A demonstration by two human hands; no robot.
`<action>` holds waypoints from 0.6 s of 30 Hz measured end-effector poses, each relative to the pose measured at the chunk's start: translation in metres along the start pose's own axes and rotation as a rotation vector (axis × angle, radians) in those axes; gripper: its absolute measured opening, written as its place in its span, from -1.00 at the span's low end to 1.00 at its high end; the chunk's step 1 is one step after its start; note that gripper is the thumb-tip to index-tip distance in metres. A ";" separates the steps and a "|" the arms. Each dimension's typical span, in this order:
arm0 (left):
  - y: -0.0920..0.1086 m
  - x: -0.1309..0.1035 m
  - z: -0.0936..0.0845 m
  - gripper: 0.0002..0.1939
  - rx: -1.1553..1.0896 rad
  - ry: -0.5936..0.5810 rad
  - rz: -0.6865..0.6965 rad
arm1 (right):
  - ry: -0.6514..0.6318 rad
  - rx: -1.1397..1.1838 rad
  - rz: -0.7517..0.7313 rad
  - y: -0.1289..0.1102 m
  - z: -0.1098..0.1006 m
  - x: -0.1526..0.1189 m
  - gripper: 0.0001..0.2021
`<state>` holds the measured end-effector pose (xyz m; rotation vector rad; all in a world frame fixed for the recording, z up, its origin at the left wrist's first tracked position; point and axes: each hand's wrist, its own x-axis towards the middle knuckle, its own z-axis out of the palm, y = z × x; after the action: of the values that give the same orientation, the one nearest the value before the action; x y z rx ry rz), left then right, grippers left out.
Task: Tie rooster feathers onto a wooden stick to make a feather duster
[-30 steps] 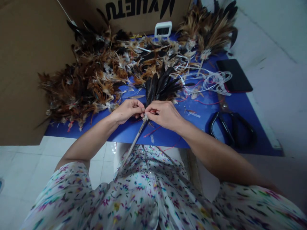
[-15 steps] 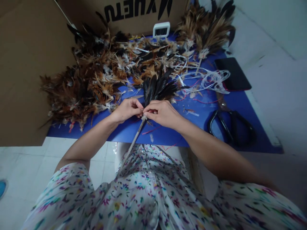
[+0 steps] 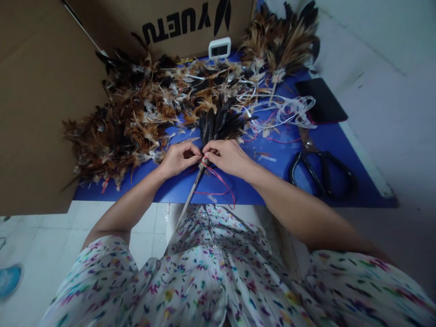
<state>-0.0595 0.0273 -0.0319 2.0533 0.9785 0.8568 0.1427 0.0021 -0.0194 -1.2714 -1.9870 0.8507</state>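
Observation:
Black feathers fan out from the top of a thin stick, which slants down toward my lap. Red string goes round the feather bases at the stick's top, and a loop of it hangs to the right over the table edge. My left hand pinches at this binding from the left, thumb and forefinger together. From the right, my right hand pinches the red string at the same spot. The two hands' fingertips almost meet, and they hide part of the knot area.
Brown and black feather bunches cover the left and back of the blue table. Scissors, a phone, white plastic strips and a finished-looking feather bunch lie right. Behind are a small white clock and cardboard box.
A loop of red string now shows below the hands, hanging right of the stick. Both hands stay close together at the binding. The whole view has shifted slightly.

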 end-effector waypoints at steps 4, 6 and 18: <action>0.003 0.000 0.000 -0.89 0.216 0.006 0.224 | -0.003 -0.103 -0.041 0.000 0.000 0.001 -0.84; 0.004 0.001 0.001 -0.92 0.280 0.011 0.331 | -0.001 -0.133 -0.048 0.000 0.000 0.001 -0.83; -0.009 0.006 0.003 -0.98 0.483 0.104 0.671 | 0.010 -0.065 0.104 -0.003 -0.002 0.010 -0.82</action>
<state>-0.0570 0.0356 -0.0394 2.8548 0.5698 1.1491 0.1391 0.0101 -0.0143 -1.4240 -1.9699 0.8329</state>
